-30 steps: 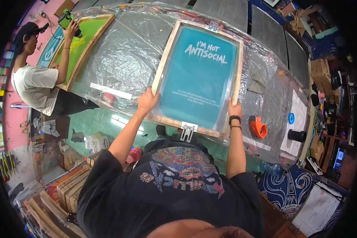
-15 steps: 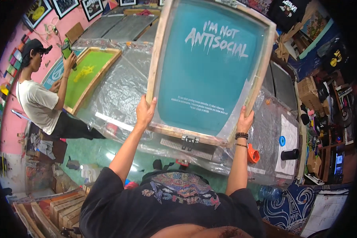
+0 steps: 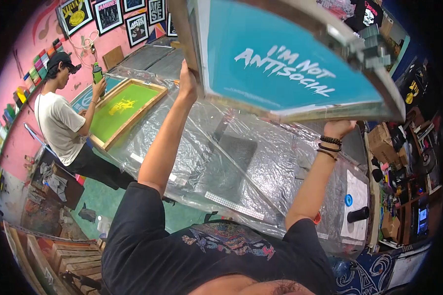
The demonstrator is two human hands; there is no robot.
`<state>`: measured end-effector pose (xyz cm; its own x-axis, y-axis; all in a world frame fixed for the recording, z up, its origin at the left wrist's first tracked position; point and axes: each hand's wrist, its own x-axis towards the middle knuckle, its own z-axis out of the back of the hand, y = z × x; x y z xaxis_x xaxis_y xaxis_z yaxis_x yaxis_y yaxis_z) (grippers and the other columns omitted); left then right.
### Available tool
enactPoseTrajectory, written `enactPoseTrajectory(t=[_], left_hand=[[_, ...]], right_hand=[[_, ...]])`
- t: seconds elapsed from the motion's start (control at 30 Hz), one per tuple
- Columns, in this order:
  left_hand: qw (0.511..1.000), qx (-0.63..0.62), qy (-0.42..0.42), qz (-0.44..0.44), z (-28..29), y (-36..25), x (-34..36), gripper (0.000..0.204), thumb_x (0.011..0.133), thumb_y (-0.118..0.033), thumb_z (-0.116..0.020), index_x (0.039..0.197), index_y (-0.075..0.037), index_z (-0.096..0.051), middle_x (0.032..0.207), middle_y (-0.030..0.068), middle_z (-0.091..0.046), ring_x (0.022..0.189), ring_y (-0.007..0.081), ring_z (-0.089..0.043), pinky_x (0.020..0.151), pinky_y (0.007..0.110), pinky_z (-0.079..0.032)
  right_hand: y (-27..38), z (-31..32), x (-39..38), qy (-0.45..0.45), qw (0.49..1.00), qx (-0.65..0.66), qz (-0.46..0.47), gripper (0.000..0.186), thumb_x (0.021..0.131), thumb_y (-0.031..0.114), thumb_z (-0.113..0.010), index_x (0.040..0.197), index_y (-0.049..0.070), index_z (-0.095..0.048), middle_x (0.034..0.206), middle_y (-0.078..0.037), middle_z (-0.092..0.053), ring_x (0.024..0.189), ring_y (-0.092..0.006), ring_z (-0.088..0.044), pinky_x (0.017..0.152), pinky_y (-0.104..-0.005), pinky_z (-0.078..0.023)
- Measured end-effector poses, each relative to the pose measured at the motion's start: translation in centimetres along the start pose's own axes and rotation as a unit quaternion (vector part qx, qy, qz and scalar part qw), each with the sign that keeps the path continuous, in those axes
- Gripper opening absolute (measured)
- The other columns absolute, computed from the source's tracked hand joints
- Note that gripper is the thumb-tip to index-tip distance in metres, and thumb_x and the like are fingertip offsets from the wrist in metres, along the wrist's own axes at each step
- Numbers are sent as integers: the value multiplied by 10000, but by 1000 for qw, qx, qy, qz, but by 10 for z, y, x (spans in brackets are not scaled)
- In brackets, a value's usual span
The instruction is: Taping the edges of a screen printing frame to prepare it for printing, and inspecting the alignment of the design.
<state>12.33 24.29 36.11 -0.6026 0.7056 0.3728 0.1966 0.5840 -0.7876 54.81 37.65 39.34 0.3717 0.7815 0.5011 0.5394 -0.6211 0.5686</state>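
A large wooden printing screen (image 3: 290, 64) with a teal mesh and white lettering fills the upper centre and right of the frame, tilted above a plastic-covered bench (image 3: 241, 162). The left hand (image 3: 188, 84) grips its left rail and the right hand (image 3: 339, 129) props its lower edge. It looks rigid, light but awkward, best held by the frame, since the mesh seems fragile.

The raised printing screen (image 3: 285, 69) has a pale wooden frame and smooth, matt teal mesh. Below it, the table (image 3: 261, 167) lies under crinkled, glossy clear plastic sheeting, probably over metal.
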Motion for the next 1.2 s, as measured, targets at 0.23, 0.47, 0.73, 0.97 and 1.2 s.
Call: enactPoseTrajectory(t=[0.23,0.47,0.73,0.97,1.2], left_hand=[[925,-60,132,351,40,-35,-57,523,924,-469,-626,1206,-35,-694,957,90,-762,735,160,-722,694,308,-608],[876,22,43,481,148,63,-91,500,881,-349,-642,1218,20,-656,976,172,-751,705,223,-736,614,323,-620],[846,314,98,419,193,179,-150,867,914,-619,-637,1359,118,-544,1195,260,-680,985,273,-722,841,363,-588],[807,399,112,421,195,215,-170,1006,869,-713,-659,1333,171,-535,1146,255,-689,996,284,-709,840,355,-573],[810,413,122,398,196,241,-181,1005,861,-696,-687,1368,154,-516,1188,260,-672,1023,286,-704,856,359,-582]], right_hand=[[-42,76,-60,224,917,175,-280,552,1038,479,-533,1327,14,-602,1220,-148,-677,1124,-192,-639,1002,-382,-523],[-96,164,-155,250,743,-246,-571,848,1014,578,-530,1559,-37,-322,1575,-202,-398,1424,-280,-430,1128,-385,-408],[-92,208,-237,172,749,-423,-480,767,1049,545,-457,1535,-41,-371,1565,-174,-424,1452,-279,-388,1194,-351,-299],[-93,228,-249,86,736,-451,-498,679,1069,474,-425,1533,-18,-380,1548,-179,-441,1435,-288,-405,1187,-367,-307],[-114,256,-261,42,755,-463,-462,597,1089,404,-394,1532,5,-389,1531,-183,-457,1418,-296,-422,1180,-384,-316]])
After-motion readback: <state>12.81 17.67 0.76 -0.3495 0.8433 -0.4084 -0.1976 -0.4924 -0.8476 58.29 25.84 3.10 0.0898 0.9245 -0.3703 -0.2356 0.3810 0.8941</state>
